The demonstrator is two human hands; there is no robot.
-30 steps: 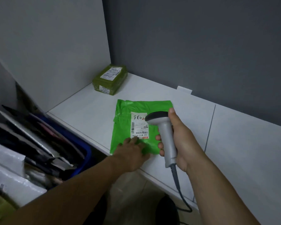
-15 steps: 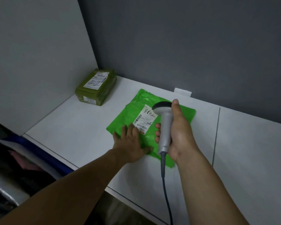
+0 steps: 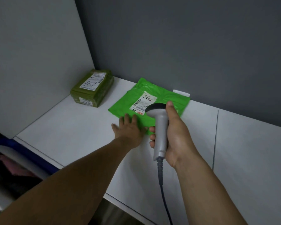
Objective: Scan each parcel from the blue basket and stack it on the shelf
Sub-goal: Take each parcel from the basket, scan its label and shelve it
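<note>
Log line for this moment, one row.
left hand: flat on bright green parcel | right hand: grips scanner near label | olive parcel: shelf corner

On the shelf (image 3: 68, 130), mailer (image 3: 170, 99) lies right of box (image 3: 102, 93) (cornered).

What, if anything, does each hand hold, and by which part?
The right hand grips the scanner by its handle. The left hand holds nothing; it lies flat on the green parcel.

L grip (image 3: 128, 129) bare, R grip (image 3: 175, 132) bare, forearms (image 3: 71, 181) bare, unsleeved
</note>
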